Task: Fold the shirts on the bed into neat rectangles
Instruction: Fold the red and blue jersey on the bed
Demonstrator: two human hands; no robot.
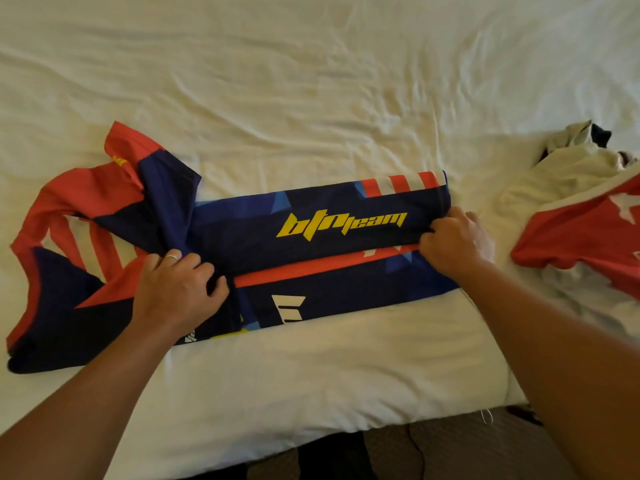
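Two hands work our navy jersey (311, 244) near the bed's (311, 81) front edge: our left hand (176, 289) pinches its sleeve fold, our right hand (457, 240) grips its hem; another shirt (581, 237) lies crumpled rightward.

Warm, soft, even daylight across the sheet (311, 81), brightest toward the far right corner. Faint shadows only in the creases and under the forearms. No glare. Wide-angle bending at the edges. Slightly soft overall, blurred most at the near right edge.
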